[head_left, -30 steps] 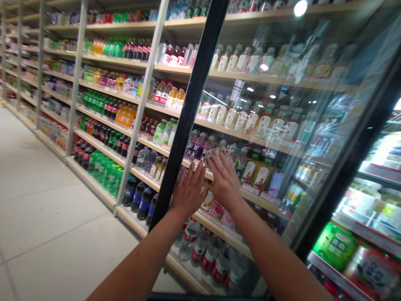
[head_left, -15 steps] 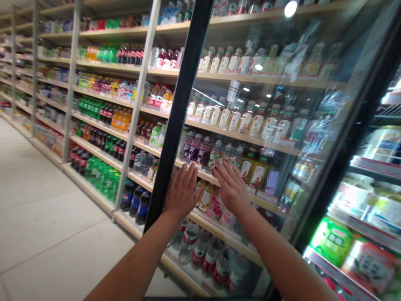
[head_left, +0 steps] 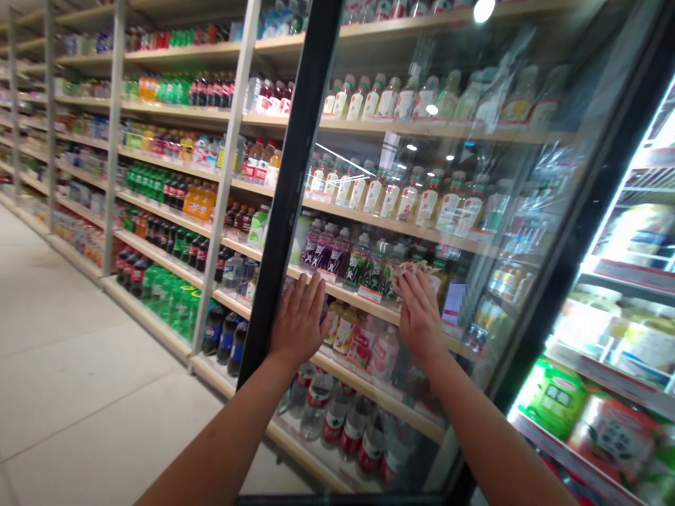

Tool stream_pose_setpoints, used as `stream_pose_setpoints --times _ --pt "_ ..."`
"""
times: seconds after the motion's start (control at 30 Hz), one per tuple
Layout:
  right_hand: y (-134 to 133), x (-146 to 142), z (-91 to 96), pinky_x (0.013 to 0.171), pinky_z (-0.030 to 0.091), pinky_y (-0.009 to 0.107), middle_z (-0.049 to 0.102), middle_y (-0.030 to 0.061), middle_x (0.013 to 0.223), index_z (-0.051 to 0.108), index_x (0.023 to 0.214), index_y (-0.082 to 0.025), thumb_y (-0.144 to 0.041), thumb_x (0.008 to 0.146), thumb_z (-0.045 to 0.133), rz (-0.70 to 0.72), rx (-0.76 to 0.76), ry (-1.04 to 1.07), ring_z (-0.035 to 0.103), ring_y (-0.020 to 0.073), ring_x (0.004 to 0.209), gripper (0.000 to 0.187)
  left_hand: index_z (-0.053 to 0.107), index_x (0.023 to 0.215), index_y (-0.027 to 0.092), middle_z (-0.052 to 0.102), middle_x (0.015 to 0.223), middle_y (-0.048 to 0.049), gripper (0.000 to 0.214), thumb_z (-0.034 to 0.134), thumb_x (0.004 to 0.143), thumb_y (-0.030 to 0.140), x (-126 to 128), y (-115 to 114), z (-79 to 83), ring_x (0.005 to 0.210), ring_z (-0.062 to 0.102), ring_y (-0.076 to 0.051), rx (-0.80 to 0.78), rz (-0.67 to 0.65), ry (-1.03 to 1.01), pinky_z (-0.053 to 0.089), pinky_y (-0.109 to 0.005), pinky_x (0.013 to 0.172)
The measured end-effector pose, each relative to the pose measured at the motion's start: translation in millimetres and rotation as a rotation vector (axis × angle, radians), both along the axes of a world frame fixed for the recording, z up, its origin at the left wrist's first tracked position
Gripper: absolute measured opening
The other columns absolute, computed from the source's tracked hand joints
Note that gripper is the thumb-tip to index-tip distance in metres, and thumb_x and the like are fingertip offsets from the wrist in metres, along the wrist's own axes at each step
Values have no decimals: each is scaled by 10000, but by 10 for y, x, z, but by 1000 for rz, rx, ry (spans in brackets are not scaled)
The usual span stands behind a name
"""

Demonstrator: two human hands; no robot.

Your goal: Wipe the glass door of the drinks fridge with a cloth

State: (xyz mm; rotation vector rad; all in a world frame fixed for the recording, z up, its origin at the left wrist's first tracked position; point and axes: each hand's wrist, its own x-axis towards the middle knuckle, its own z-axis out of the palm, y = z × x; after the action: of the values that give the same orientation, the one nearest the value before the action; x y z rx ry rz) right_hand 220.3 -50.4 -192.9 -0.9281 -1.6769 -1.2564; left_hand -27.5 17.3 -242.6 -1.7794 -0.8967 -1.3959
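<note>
A glass fridge door (head_left: 474, 232) with a black frame (head_left: 287, 190) stands swung open in front of me. My left hand (head_left: 299, 323) lies flat on the glass beside the frame's edge, fingers stretched out. My right hand (head_left: 419, 313) presses a crumpled cloth or paper wad (head_left: 414, 269) against the glass farther right, fingers laid over it. Through the glass I see shelves of bottled drinks.
Long wooden shelves (head_left: 174, 204) of drink bottles run along the aisle to the left. Pale tiled floor (head_left: 68, 365) stretches at left. At right the lit fridge interior (head_left: 622, 309) holds packaged goods, including a green pack (head_left: 553, 400).
My right hand has slid to the right across the glass with the wad, away from my left hand. The left hand has kept its place by the frame.
</note>
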Motion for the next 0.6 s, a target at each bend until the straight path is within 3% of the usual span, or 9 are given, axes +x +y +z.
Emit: stream_pose_setpoints --times 0.1,0.23,0.37,0.47,0.6 --pt "-1 26 -41 1182 372 575 472 97 1525 296 1560 -262 -105 966 410 22 24 52 317 265 1490 624 38 1586 118 302 1585 -161 835 532 970 389 0 -6 -3 1512 171 -301 0 -3 -2 198 -483 1237" --pt "-39 141 -27 1187 374 558 530 97 1478 314 1554 -264 -101 959 429 10 -46 -67 353 256 1473 627 40 1585 117 302 1584 -160 831 528 970 387 -5 -10 -4 1514 161 -302 -6 -9 2 195 -486 1237" --pt "-56 268 93 1171 367 615 459 126 1530 344 1542 -239 -130 981 392 -8 39 106 331 275 1481 574 12 1584 125 300 1585 -160 857 543 967 393 -7 -14 4 1513 163 -302 -13 -18 2 196 -491 1236" --pt "-55 292 -10 1157 371 639 418 136 1554 341 1543 -227 -154 993 366 -13 48 180 301 286 1493 555 8 1584 131 299 1585 -159 856 539 968 398 -6 -13 5 1511 176 -301 -8 -16 2 199 -492 1237" --pt "-90 426 -90 1161 388 609 488 123 1508 399 1515 -235 -164 989 404 -22 -23 87 355 280 1469 531 10 1585 138 297 1585 -158 847 530 971 404 -9 -7 1 1507 184 -303 -2 -18 0 201 -495 1237"
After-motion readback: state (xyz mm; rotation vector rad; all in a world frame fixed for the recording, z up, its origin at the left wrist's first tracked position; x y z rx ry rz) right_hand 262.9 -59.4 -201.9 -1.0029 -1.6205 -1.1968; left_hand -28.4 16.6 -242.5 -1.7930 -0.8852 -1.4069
